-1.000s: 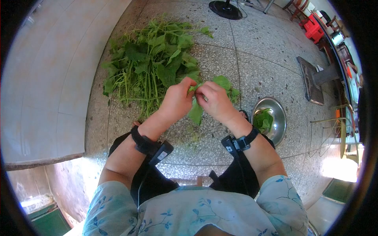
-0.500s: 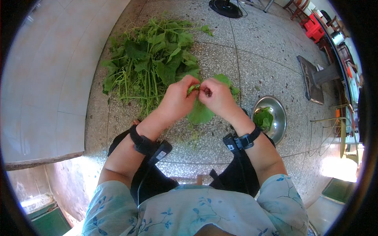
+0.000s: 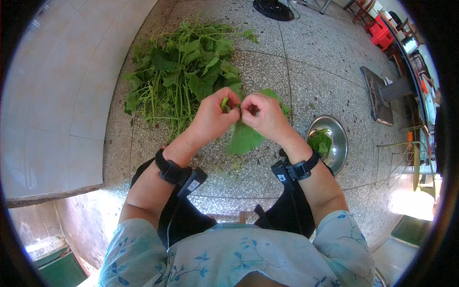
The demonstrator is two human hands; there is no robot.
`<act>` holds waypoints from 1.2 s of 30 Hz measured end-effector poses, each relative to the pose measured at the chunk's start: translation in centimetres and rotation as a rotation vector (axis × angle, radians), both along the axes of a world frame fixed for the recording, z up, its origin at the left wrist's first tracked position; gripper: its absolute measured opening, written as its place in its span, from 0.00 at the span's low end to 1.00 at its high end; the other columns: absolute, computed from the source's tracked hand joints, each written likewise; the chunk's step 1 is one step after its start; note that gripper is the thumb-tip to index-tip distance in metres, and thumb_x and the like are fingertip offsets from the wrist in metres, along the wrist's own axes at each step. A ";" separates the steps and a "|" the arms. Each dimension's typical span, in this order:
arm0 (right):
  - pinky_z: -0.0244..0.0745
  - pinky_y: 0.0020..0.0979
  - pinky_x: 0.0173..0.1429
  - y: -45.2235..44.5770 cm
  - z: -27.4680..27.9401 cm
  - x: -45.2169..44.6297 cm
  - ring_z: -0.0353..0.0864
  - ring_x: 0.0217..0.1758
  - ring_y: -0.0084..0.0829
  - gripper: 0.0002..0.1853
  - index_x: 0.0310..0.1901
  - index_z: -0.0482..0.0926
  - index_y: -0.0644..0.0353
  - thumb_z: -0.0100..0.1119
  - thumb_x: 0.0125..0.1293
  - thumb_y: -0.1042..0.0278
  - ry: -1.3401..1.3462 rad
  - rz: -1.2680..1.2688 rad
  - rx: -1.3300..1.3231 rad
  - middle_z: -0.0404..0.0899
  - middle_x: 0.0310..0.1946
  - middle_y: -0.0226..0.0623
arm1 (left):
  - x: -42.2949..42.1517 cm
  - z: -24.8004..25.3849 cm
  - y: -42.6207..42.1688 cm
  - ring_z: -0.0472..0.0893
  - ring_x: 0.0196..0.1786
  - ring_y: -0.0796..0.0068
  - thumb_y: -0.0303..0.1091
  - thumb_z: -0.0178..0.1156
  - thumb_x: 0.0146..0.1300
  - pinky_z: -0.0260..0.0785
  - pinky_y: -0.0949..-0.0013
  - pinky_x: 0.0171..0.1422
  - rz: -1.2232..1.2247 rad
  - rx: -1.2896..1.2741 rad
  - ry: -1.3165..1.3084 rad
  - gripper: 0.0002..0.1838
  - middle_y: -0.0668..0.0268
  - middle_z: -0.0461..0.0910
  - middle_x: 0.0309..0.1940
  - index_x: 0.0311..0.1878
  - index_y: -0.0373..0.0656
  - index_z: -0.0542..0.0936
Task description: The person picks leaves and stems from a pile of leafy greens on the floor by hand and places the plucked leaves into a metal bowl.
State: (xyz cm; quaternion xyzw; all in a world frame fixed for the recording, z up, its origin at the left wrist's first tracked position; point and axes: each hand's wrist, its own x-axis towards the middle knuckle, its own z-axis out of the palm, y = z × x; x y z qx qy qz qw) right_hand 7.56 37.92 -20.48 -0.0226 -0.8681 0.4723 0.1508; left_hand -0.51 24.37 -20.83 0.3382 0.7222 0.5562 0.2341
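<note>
Both hands meet over the speckled floor, fingers pinched together. My left hand [image 3: 216,115] is closed on a green stem whose cut end pokes out between thumb and forefinger. Against it, my right hand [image 3: 266,117] pinches the same stem near the leaf base. A broad green leaf [image 3: 244,138] hangs beneath the fingertips. Beyond the right hand lie more leaves [image 3: 275,95], partly hidden by it. To the left is a large heap of leafy stems [image 3: 184,71]. At the right, a metal bowl [image 3: 338,148] holds some green leaves [image 3: 320,142].
A black round stand base [image 3: 273,9] is at the top. Toward the right are a dark flat platform [image 3: 377,98], a red stool [image 3: 380,34] and a wire rack [image 3: 399,148]. A pale tiled block [image 3: 52,105] borders the floor at left.
The hands have shifted slightly, with the fingertips still close together. The leaf below them has turned and now hangs broader and lower. A bit of stem shows more clearly in my left hand.
</note>
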 end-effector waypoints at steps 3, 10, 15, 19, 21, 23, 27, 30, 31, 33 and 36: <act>0.68 0.25 0.28 0.1 -0.2 0.1 0.73 0.23 0.27 0.05 0.24 0.71 0.66 0.56 0.44 0.76 -0.027 0.019 -0.048 0.71 0.20 0.36 | 0.1 0.0 -0.1 0.65 0.27 0.88 0.24 0.55 0.48 0.60 0.81 0.30 0.005 -0.055 0.077 0.05 0.74 0.69 0.23 0.30 0.39 0.70; 0.67 0.24 0.29 0.4 -0.5 0.3 0.72 0.23 0.24 0.05 0.24 0.71 0.66 0.56 0.47 0.75 -0.100 -0.040 -0.098 0.71 0.20 0.35 | -0.9 -1.0 -0.4 0.66 0.27 0.87 0.23 0.54 0.50 0.60 0.82 0.30 0.036 -0.003 0.069 0.05 0.74 0.69 0.25 0.32 0.39 0.71; 0.67 0.23 0.29 1.1 -0.8 0.3 0.70 0.23 0.20 0.04 0.24 0.72 0.65 0.55 0.47 0.75 -0.066 -0.092 -0.102 0.72 0.19 0.32 | -1.7 -0.2 -1.1 0.62 0.20 0.90 0.24 0.53 0.52 0.54 0.83 0.21 0.124 0.057 -0.216 0.06 0.74 0.68 0.23 0.35 0.41 0.71; 0.66 0.21 0.29 2.4 -0.9 0.6 0.69 0.23 0.17 0.03 0.24 0.72 0.63 0.55 0.48 0.75 -0.104 -0.132 -0.150 0.72 0.19 0.29 | -3.1 -0.5 -2.0 0.61 0.17 0.90 0.24 0.53 0.53 0.52 0.83 0.17 0.172 0.083 -0.272 0.06 0.75 0.67 0.21 0.35 0.42 0.71; 0.66 0.20 0.29 3.1 -1.1 0.7 0.69 0.23 0.17 0.03 0.25 0.72 0.63 0.55 0.48 0.75 -0.109 -0.143 -0.162 0.72 0.19 0.29 | -4.1 -0.9 -2.7 0.61 0.16 0.89 0.25 0.53 0.54 0.52 0.82 0.17 0.154 0.173 -0.438 0.05 0.75 0.66 0.19 0.35 0.42 0.71; 0.65 0.19 0.28 3.7 -1.3 0.9 0.69 0.24 0.15 0.03 0.26 0.72 0.63 0.55 0.49 0.75 -0.049 -0.169 -0.209 0.71 0.19 0.29 | -4.8 -1.2 -3.3 0.61 0.15 0.89 0.25 0.53 0.54 0.51 0.83 0.17 0.168 0.179 -0.463 0.05 0.75 0.67 0.19 0.35 0.42 0.71; 0.68 0.23 0.30 4.6 -1.3 1.9 0.72 0.24 0.22 0.03 0.27 0.73 0.62 0.52 0.48 0.78 -0.079 -0.206 -0.109 0.73 0.20 0.31 | -6.4 -2.6 -4.3 0.65 0.16 0.84 0.26 0.53 0.52 0.55 0.79 0.19 0.269 -0.049 -0.259 0.06 0.72 0.68 0.19 0.34 0.42 0.71; 0.69 0.30 0.36 4.1 -2.7 2.9 0.74 0.28 0.33 0.06 0.29 0.74 0.62 0.51 0.46 0.80 -0.197 0.041 0.150 0.74 0.21 0.34 | -6.5 -3.2 -4.3 0.70 0.20 0.75 0.26 0.53 0.50 0.60 0.71 0.23 0.333 -0.401 0.445 0.06 0.65 0.71 0.21 0.33 0.42 0.71; 0.68 0.33 0.39 3.7 -3.1 3.0 0.74 0.33 0.37 0.10 0.34 0.74 0.60 0.52 0.45 0.79 -0.363 0.165 0.271 0.74 0.28 0.38 | -6.6 -3.3 -4.2 0.70 0.20 0.75 0.26 0.53 0.50 0.60 0.71 0.23 0.326 -0.405 0.445 0.06 0.65 0.71 0.21 0.33 0.42 0.71; 0.67 0.38 0.44 2.7 -3.2 2.5 0.73 0.43 0.41 0.17 0.41 0.73 0.58 0.53 0.45 0.77 -0.583 0.311 0.382 0.73 0.40 0.45 | -6.7 -2.6 -4.0 0.72 0.23 0.66 0.26 0.52 0.48 0.63 0.67 0.28 0.386 -0.367 0.681 0.07 0.60 0.72 0.23 0.33 0.42 0.71; 0.67 0.38 0.45 0.8 -1.3 3.6 0.71 0.47 0.41 0.21 0.45 0.71 0.57 0.55 0.44 0.76 -0.477 0.225 0.416 0.70 0.45 0.46 | -7.5 -1.9 -4.4 0.72 0.23 0.64 0.26 0.52 0.49 0.63 0.69 0.28 0.454 -0.270 0.737 0.06 0.59 0.73 0.25 0.33 0.42 0.71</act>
